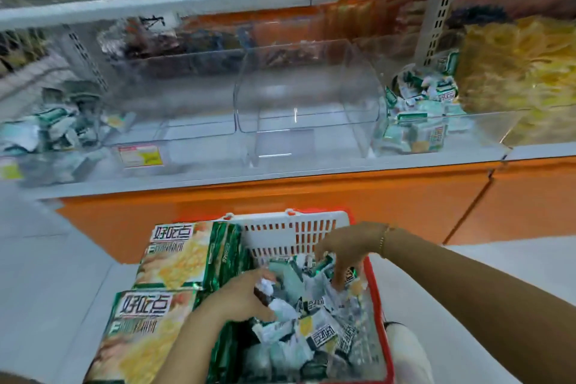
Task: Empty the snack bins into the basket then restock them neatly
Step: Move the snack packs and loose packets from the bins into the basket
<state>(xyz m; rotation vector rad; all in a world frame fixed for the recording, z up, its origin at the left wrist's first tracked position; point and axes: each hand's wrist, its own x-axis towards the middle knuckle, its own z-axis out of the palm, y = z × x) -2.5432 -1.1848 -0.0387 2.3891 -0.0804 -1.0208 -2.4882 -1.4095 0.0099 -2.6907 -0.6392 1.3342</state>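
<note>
Fingers of the right hand (346,248) curl down into the heap of small packets (311,330) at the lower middle of the frame, the thumb and forefinger closed on a green one near the top of the heap. A thin bracelet (384,241) sits on that wrist. The left hand (241,298), lower and further left, is bent over the same heap and grips a crumpled white and brown packet at its fingertips.

The small packets fill the right part of a red-rimmed basket (290,229) with a slotted white wall. Two large green packs (177,254) lie flat along its left side, one behind the other.

Beyond the basket stands an orange shelf base (311,196) topped by a pale shelf ledge (280,168). On that ledge, at the centre of the frame, is a clear bin (307,97) with nothing in it. Just left of it is a second clear bin (174,103), also bare inside, with a price label (140,156) on its front. A bin to the right (417,121) holds green and white packets, and yellow snacks (523,72) fill the far right. At the far left more green and white packets (53,128) are blurred.
</note>
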